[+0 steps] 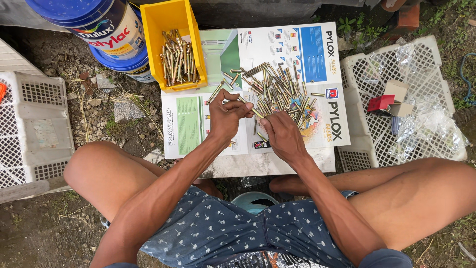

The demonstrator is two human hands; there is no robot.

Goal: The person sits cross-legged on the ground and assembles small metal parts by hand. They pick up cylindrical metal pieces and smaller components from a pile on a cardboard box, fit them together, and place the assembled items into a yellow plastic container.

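Seated low over bare ground, knees spread in blue patterned shorts (223, 233), a person sorts brass-coloured metal anchor bolts on a printed paper sheet (198, 129) laid over a pale slab. The left hand (225, 116) is closed in a pinch, its fingertips gripping one short bolt (246, 101) just above the sheet. The right hand (282, 134) rests knuckles up at the near edge of the loose heap of brass bolts (277, 89), fingers curled onto the pieces there; whether they grip one cannot be told. The two hands almost touch.

Beyond the left hand, a yellow plastic bin (168, 17) already holds a bundle of the same bolts, lying lengthwise. By the look of it, the work stands mid-sort: some pieces binned, most still scattered. The move that seems called for is a short carry forward and left, clearing the bin's near wall before the pinch lets go.

Farther off stand blue-lidded paint buckets (106, 27) at upper left, with white lattice plastic crates (396, 99) on either side.
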